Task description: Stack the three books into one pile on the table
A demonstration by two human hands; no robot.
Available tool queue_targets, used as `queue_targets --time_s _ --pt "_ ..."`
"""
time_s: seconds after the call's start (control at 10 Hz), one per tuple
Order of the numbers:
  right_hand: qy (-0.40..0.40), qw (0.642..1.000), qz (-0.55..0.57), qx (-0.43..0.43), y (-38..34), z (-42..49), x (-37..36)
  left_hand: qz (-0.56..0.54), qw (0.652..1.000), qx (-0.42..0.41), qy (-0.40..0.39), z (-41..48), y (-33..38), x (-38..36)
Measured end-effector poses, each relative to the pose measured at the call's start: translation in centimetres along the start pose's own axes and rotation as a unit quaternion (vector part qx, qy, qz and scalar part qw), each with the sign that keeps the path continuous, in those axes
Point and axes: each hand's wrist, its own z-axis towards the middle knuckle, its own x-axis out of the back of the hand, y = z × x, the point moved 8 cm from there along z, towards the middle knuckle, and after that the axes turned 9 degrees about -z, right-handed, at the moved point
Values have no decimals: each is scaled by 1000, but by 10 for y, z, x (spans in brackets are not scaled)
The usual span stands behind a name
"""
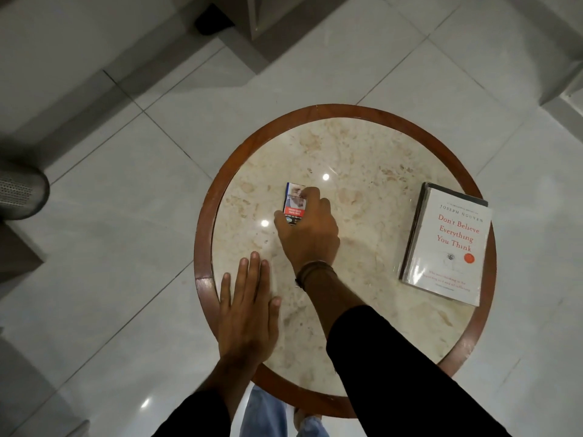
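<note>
1. While the left hand (pixel 246 313) lies flat and open on the round table (pixel 372 111), the right hand (pixel 307 230) closes its fingers around a small cigarette pack (pixel 294 201).
2. Near the table's right edge, well apart from both hands, sits the book pile (pixel 448 244), white cover on top.

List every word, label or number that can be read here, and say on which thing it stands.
"JOSEPH NGUYEN": on the book, top of its cover.
"Don't Believe Everything You Think": same cover, red letters.
Small lines above the name and at the foot of the cover: too blurred to read.
Print on the small pack under the right hand: too small to read.
</note>
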Motion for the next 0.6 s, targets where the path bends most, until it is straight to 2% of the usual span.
queue_targets --time_s 0.4,0.6 --pt "1 1000 -2 -9 -5 -2 -4 11 1000 -4 2 1 -2 -5" --pt "35 996 71 -40 21 -29 44 11 1000 -19 7 2 6 2"
